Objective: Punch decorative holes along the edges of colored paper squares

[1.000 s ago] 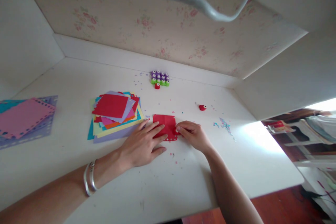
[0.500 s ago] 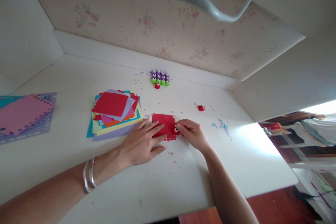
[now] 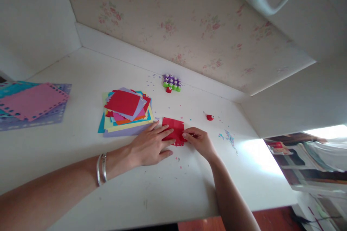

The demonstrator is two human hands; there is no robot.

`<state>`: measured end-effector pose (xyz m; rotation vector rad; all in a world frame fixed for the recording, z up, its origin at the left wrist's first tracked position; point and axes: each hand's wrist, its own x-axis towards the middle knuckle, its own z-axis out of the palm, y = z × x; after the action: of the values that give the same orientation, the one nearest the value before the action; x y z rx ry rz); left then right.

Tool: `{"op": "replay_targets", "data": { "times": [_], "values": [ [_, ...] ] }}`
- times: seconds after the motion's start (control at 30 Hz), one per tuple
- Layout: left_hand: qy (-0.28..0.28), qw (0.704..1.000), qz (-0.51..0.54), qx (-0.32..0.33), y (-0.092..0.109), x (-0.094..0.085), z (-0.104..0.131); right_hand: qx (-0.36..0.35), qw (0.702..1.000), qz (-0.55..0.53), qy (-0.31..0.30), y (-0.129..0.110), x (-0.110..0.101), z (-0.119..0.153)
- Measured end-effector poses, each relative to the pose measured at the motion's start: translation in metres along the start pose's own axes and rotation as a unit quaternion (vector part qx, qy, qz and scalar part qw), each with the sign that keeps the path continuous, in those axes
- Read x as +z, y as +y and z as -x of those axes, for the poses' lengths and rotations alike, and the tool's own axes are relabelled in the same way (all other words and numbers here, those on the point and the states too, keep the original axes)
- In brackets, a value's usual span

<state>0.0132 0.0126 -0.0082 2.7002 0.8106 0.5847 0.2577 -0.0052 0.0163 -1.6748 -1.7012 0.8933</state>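
A red sheet of paper with small holes punched along its edge lies flat on the white desk. Spread across its left part, my left hand presses it down with open fingers. My right hand is closed in a pinch at the sheet's right edge. The small red paper punch seen there a moment ago is now hidden by the fingers. Another red paper punch with a white-and-black eye button sits farther right. At the back stands a block of purple and green punches, with a red one in front.
To the left is a pile of coloured paper sheets. Punched pink and purple sheets lie at the far left. Paper confetti is scattered at the right and around the sheet. A floral wall rises behind the desk.
The view has tilted and shifted slightly. The eye button of the punch at the sheet's right edge has gone out of sight under my right fingers. My left hand stays on the paper.
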Motion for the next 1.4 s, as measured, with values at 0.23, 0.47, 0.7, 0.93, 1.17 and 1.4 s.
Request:
{"op": "replay_targets", "data": {
  "times": [0.23, 0.47, 0.7, 0.93, 1.17, 1.4],
  "values": [
    [-0.005, 1.000, 0.014, -0.002, -0.0002, 0.0003, 0.0013, 0.017, 0.999, -0.033, -0.033, 0.0003, -0.0046, -0.0048],
    [-0.004, 1.000, 0.021, 0.004, -0.0003, -0.0012, 0.0015, 0.018, 0.998, -0.038, -0.036, -0.0008, -0.0060, -0.0062],
    [0.006, 1.000, 0.025, 0.003, 0.0004, -0.0014, 0.0009, 0.007, 0.999, -0.034, -0.034, -0.0003, -0.0042, -0.0056],
    [0.015, 1.000, 0.016, 0.004, 0.0008, -0.0003, 0.0021, 0.028, 0.998, -0.051, -0.032, 0.0006, -0.0024, -0.0056],
    [-0.003, 1.000, 0.011, 0.005, -0.0010, 0.0016, 0.0022, 0.088, 0.993, -0.055, -0.059, -0.0059, -0.0034, -0.0065],
    [-0.012, 1.000, -0.001, 0.011, -0.0033, 0.0053, 0.0024, 0.107, 0.988, -0.055, -0.094, -0.0070, -0.0050, -0.0101]
  ]
}}
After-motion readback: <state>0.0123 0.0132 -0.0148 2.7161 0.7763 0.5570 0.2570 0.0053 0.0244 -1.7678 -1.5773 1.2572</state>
